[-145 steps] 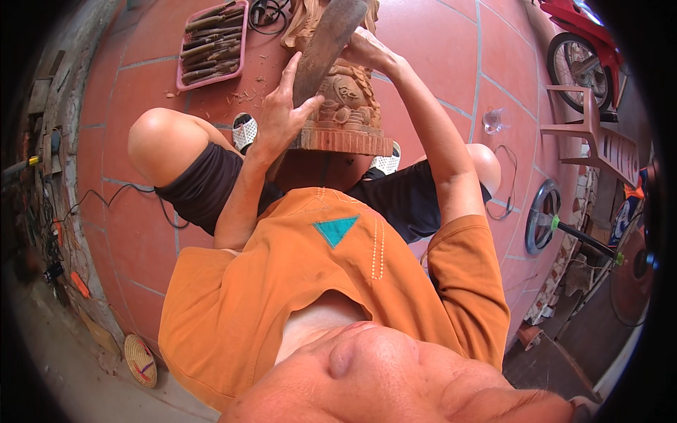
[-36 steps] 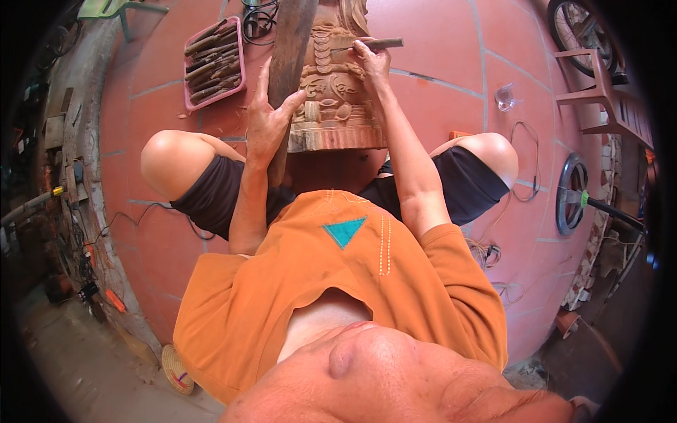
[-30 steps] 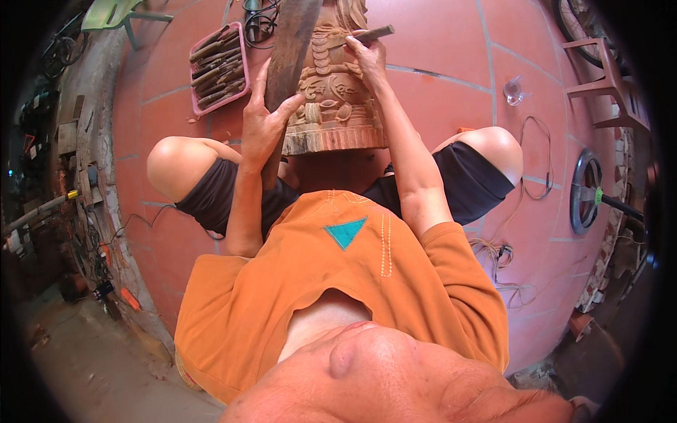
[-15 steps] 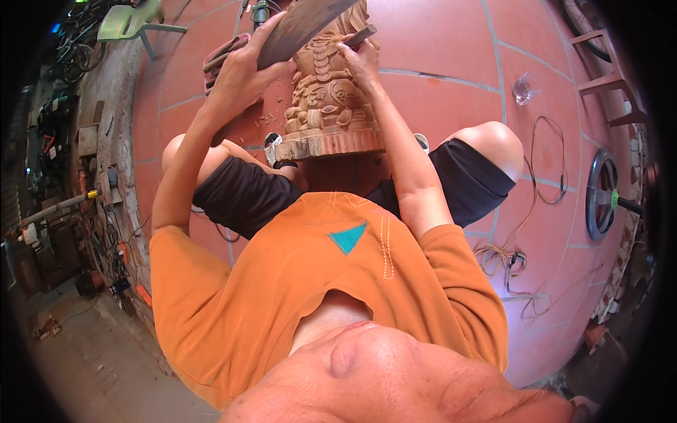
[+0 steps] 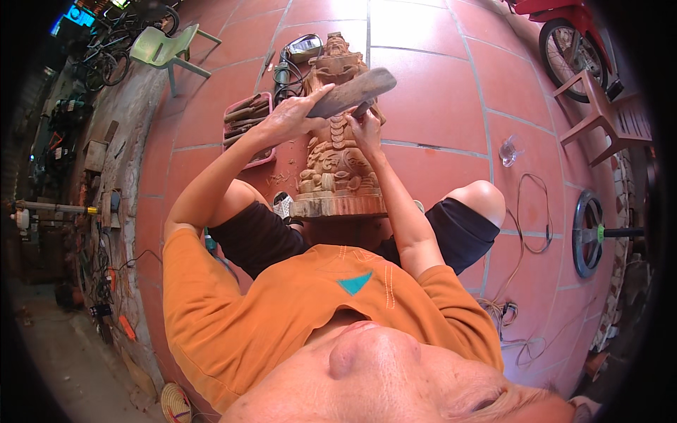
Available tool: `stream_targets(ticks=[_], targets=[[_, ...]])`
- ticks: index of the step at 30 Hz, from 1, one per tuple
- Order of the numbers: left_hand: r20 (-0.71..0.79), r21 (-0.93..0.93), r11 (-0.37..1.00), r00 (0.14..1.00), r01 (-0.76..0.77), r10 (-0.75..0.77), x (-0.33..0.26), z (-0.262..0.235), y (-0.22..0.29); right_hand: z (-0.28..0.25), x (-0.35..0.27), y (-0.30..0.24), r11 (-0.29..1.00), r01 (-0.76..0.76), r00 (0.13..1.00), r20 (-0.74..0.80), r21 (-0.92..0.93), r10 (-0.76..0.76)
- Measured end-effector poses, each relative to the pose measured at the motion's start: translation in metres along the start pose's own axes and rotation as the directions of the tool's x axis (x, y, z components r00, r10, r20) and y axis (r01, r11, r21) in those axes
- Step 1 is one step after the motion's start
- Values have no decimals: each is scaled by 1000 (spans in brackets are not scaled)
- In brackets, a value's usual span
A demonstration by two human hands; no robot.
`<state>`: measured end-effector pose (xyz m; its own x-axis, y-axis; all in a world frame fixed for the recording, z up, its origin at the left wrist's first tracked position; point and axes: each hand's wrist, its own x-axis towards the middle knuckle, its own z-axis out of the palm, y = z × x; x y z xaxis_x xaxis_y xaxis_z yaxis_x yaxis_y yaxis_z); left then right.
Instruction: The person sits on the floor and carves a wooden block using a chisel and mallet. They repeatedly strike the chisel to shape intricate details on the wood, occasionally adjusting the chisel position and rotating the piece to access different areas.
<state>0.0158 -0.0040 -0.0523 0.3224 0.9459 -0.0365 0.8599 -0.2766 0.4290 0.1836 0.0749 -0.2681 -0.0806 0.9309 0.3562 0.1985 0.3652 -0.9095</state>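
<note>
A carved wooden statue [image 5: 337, 166] lies along the floor between my legs, its flat base toward me and its carved head at the far end. My left hand [image 5: 293, 118] is closed round one end of a flat, dark wooden mallet [image 5: 358, 92], which slants across the statue's upper part. Just under the mallet's far part, my right hand [image 5: 367, 134] grips a chisel by its round wooden handle [image 5: 362, 109]. The handle's top is close to the mallet; whether they touch I cannot tell. My hand and the mallet hide the chisel's blade.
Left of the statue stands a pink tray [image 5: 261, 159] of wooden-handled tools, with a corded power tool [image 5: 282, 74] beyond. A green chair [image 5: 166, 48] is far left. On the right are a clear cup [image 5: 509, 151], a cord [image 5: 523, 211], a brown chair [image 5: 599, 116] and a wheel [image 5: 587, 234].
The mallet has swung down and right to above the chisel handle. My right hand still holds the chisel at the statue. My view has shifted, showing more of the far floor.
</note>
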Motion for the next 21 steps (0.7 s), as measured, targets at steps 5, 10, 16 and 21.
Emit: stream_targets(ticks=[5,10,16,21], targets=[[-83,-43,997,995,-61,57,-10,2,6,6,-1,-9,990,138,990,-2,-5,-138],[45,56,998,998,33,-35,-14,3,-9,11,-3,-7,984,171,985,-20,-53,-173],[-60,45,999,998,-26,29,-15,4,-18,1,-6,8,997,64,995,-72,-35,-66],[-111,28,997,991,-71,74,-19,1,-17,-1,-14,12,998,-41,997,-63,47,44]])
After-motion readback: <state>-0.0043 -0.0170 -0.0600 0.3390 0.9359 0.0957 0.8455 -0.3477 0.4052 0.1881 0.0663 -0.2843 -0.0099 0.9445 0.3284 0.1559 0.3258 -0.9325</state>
